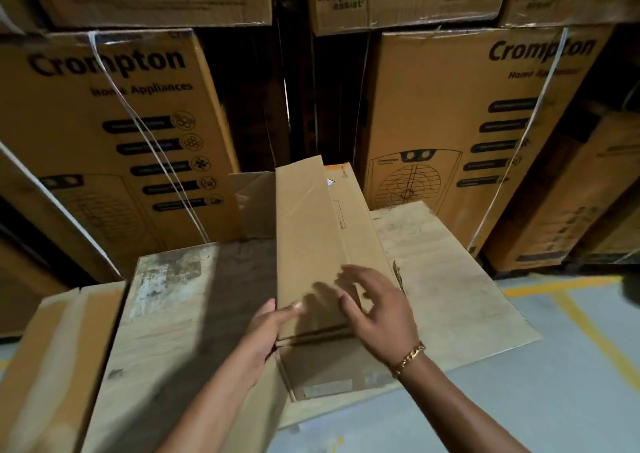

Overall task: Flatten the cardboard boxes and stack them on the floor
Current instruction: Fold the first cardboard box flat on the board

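A long narrow brown cardboard box (311, 231) lies in the middle, folded nearly flat, its far end toward the stacked cartons. My left hand (266, 335) grips its near left edge, thumb on top. My right hand (377, 307) hovers just above the box's near right part with fingers spread and loosely bent, holding nothing. Under the box lie large flattened cardboard sheets (450, 286) spread on the floor, one stained sheet (173, 300) at the left. A small white label (327, 389) sits on the box's near flap.
Tall strapped Crompton cartons (114, 134) stand at the back left and another carton (485, 123) at the back right, with more stacked above. A dark gap (298, 106) runs between them. Grey floor (571, 366) with yellow lines lies to the right.
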### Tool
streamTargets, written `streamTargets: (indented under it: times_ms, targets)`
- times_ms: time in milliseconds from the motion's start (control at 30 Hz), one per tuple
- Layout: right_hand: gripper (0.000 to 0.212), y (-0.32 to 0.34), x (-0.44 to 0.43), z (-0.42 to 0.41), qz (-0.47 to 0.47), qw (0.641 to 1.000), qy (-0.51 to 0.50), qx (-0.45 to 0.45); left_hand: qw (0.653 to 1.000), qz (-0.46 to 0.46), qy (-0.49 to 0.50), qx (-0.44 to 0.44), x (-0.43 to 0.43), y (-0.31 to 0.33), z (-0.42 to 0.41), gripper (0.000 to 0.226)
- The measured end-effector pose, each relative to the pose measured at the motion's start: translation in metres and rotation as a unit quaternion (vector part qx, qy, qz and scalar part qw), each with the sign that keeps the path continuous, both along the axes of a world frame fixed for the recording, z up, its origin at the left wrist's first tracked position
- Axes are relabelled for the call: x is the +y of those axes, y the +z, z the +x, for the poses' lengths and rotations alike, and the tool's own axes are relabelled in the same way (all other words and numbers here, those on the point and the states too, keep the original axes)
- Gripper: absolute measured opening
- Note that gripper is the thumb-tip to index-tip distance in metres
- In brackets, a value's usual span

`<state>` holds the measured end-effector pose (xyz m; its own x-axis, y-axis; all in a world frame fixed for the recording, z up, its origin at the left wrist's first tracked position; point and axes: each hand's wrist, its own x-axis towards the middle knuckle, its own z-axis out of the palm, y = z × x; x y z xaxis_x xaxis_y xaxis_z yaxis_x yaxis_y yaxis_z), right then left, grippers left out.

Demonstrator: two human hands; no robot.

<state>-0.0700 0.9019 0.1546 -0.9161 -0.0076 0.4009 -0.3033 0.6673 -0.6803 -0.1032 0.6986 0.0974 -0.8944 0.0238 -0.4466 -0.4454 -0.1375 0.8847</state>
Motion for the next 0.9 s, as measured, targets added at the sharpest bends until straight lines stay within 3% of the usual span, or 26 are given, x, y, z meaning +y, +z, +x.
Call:
streamTargets:
  times_ms: [67, 133, 167, 200, 267, 433, 533, 600, 667, 700, 800, 900]
  targets:
    - [0.057, -0.019, 0.039, 0.002, -0.014, 0.997, -0.081, -0.014, 1.0, -0.014, 0.018, 0.009, 0.017, 0.007, 0.0, 0.082]
    - [0.09, -0.037, 0.068, 0.012, -0.124, 0.971, -0.117, -0.168, 0.999, -0.025, 0.038, 0.013, 0.036, 0.014, -0.002, 0.079]
    - [0.097, -0.045, 0.075, 0.018, -0.208, 0.939, -0.105, -0.253, 0.998, -0.037, 0.051, 0.012, 0.048, 0.019, -0.001, 0.079]
    - [0.097, -0.053, 0.08, 0.025, -0.283, 0.903, -0.082, -0.312, 0.997, -0.048, 0.062, 0.015, 0.057, 0.02, -0.001, 0.079]
    - [0.087, -0.062, 0.087, 0.035, -0.372, 0.863, -0.064, -0.334, 0.996, -0.053, 0.066, 0.025, 0.074, 0.022, -0.003, 0.077]
    - [0.052, -0.045, 0.085, 0.049, -0.416, 0.864, -0.095, -0.267, 0.992, -0.077, 0.051, 0.089, 0.092, 0.043, -0.015, 0.073]
    - [0.06, -0.033, 0.08, 0.048, -0.34, 0.91, -0.091, -0.22, 0.996, -0.042, 0.073, 0.041, 0.07, 0.039, -0.018, 0.078]
    - [0.076, -0.029, 0.068, 0.043, -0.255, 0.941, -0.069, -0.213, 0.994, 0.039, 0.101, -0.028, 0.046, 0.025, -0.019, 0.079]
    - [0.087, -0.029, 0.049, 0.032, -0.138, 0.969, -0.045, -0.199, 0.983, 0.118, 0.124, -0.069, 0.021, 0.001, -0.014, 0.063]
    - [0.089, -0.032, 0.038, 0.026, -0.067, 0.979, -0.033, -0.189, 0.98, 0.115, 0.135, -0.085, 0.006, -0.01, -0.01, 0.055]
    - [0.081, -0.035, -0.006, 0.01, 0.117, 0.982, -0.006, -0.15, 0.966, 0.118, 0.201, -0.109, -0.043, -0.045, -0.006, 0.046]
    - [0.077, -0.037, -0.054, 0.003, 0.216, 0.964, 0.041, -0.152, 0.953, 0.151, 0.242, -0.103, -0.086, -0.052, -0.004, 0.053]
